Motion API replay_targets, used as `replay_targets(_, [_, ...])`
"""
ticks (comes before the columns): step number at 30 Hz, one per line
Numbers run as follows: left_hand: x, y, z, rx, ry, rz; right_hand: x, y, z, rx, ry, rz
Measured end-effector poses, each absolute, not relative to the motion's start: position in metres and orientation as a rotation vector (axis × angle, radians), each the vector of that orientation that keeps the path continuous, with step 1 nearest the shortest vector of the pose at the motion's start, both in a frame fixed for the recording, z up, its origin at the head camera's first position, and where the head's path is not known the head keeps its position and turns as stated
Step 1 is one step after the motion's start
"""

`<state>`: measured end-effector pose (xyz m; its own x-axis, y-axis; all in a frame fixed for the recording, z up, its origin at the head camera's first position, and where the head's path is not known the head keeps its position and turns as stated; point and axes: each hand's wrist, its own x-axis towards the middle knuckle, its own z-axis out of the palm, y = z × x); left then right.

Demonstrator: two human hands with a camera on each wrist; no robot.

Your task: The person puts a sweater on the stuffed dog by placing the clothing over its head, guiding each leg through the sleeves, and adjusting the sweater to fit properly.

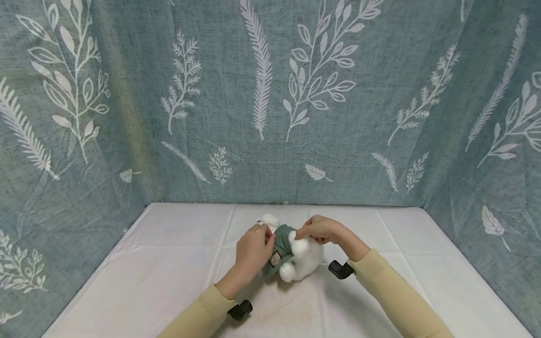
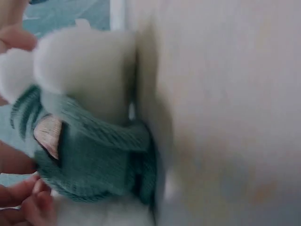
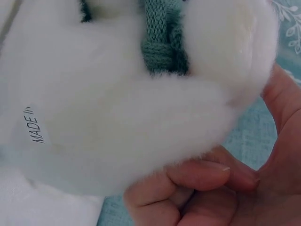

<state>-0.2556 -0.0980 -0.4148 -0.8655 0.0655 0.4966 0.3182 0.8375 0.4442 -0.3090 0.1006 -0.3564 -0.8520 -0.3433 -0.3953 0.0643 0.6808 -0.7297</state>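
A white plush toy in a green knitted sweater lies on its side on the table, its head partly hidden behind my left hand. That hand pinches the sweater's edge near the toy's head. In the left wrist view the sweater's patch faces the curled fingers. My right hand grips a white limb at the toy's other end. In the right wrist view its thumb is on one side of the fluffy limb and the fingers curl beneath. A label shows "MADE IN" on the fur.
A white cloth covers the table. Teal curtains with white leaf prints stand behind it and at both sides. Black wrist cameras sit at both cuffs, close above the tabletop.
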Motion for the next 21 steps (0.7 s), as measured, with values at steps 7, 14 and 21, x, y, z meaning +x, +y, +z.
replay_targets(7, [-0.248, -0.103, -0.413, -0.296, -2.646, -1.042, -0.311, 0.102, -0.356, -0.227, 2.392, -1.052])
replay_targets(14, [-0.247, -0.111, -0.421, -0.234, -2.605, -0.709, -0.31, 0.1, -0.359, -0.233, 2.386, -1.064])
replay_targets(21, [-0.249, -0.11, -0.416, -0.288, -2.626, -0.752, -0.309, 0.099, -0.359, -0.241, 2.397, -1.069])
